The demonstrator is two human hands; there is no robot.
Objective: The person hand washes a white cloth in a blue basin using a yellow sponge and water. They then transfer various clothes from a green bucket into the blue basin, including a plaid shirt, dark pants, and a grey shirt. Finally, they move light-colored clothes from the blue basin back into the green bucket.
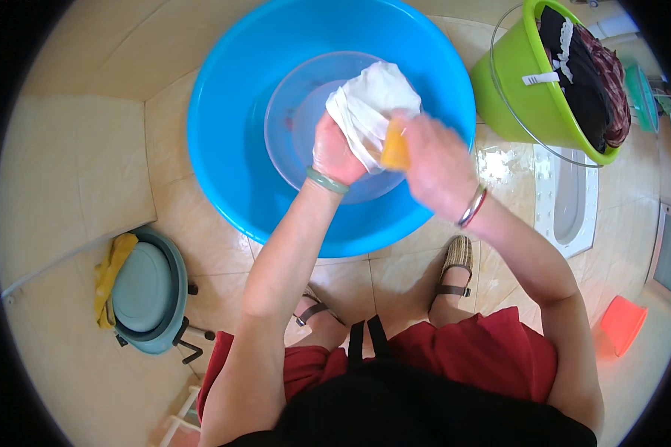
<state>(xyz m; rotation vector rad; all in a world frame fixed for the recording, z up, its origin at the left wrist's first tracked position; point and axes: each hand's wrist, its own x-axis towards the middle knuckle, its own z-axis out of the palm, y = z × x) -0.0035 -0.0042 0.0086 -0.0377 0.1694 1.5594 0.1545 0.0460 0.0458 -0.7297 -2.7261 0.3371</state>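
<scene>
Over the basins, a white cloth (374,95) lies bunched across my left hand (334,151), which is palm up and supports it. The fingers of that hand are mostly hidden under the cloth. My right hand (440,165), smeared by motion, grips a yellow-orange bar of soap (396,147) against the cloth's right side. Beneath both hands is a clear round plastic basin (277,141). It sits inside a large blue tub (227,134) on the tiled floor.
At the upper right stands a green bucket (503,119) of dark clothes (585,89), above a white squat toilet (570,201). Grey-green folded basins (145,287) with a yellow cloth (110,279) rest at the left. An orange-red plastic container (622,325) is at the lower right.
</scene>
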